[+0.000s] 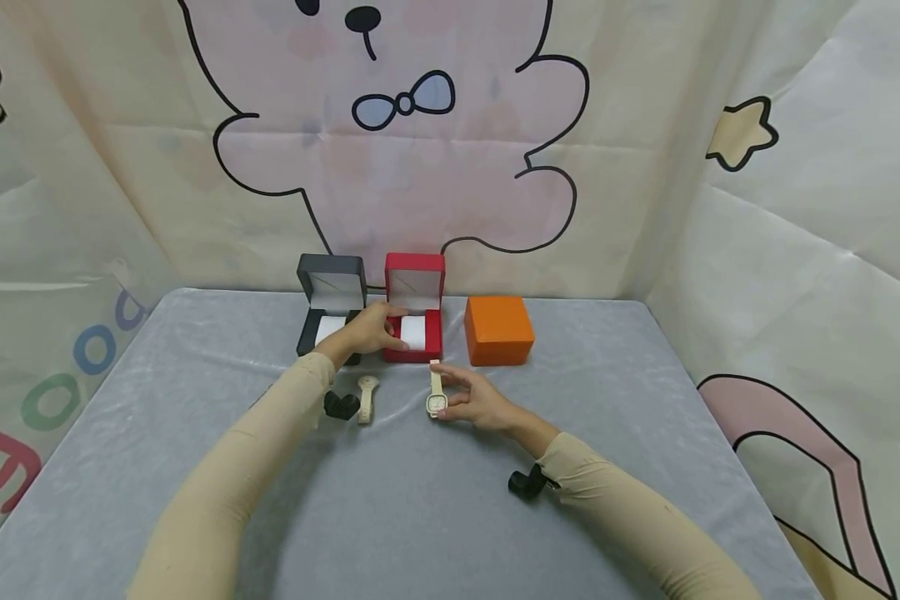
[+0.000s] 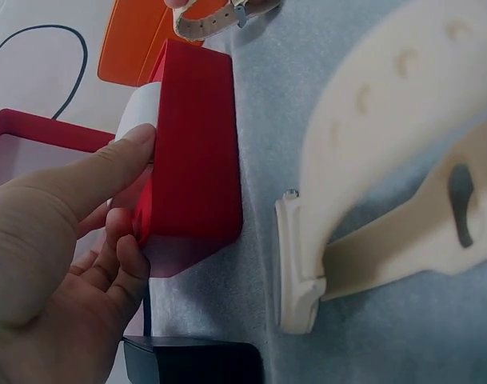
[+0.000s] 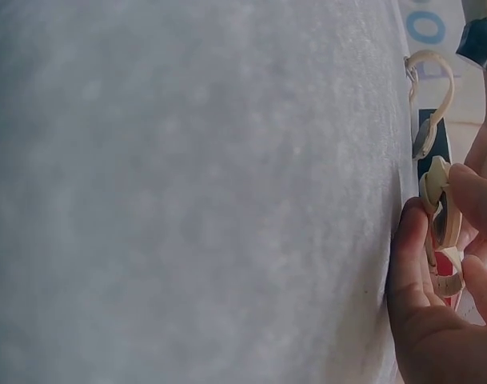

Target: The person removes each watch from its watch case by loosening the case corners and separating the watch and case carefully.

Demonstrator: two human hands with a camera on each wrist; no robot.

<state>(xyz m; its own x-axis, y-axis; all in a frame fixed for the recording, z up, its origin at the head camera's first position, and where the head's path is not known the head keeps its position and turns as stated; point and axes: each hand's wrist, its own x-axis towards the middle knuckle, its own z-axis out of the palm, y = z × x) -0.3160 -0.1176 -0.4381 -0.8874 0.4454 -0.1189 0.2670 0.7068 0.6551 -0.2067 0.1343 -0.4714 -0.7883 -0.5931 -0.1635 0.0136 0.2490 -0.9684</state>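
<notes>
A red watch box (image 1: 412, 357) stands with its lid up at the back of the table, a white cushion (image 1: 416, 332) inside it. My left hand (image 1: 370, 328) reaches into this box from the left; its thumb and fingers pinch the cushion, the thumb at the cushion's front. Some of those fingertips are hidden in the left wrist view. My right hand (image 1: 486, 403) holds a cream wristwatch (image 1: 437, 403) by its ends, just in front of the red box. Another cream watch (image 2: 295, 264) lies on the table under the left forearm, its strap curved into a loop.
A dark watch box (image 1: 332, 283), lid raised and with a white cushion, is left of the red box, partly behind the left hand. An orange box (image 1: 499, 332) stands to the right. Grey cloth (image 1: 420, 517) covers the table; a printed curtain (image 1: 450, 192) hangs behind.
</notes>
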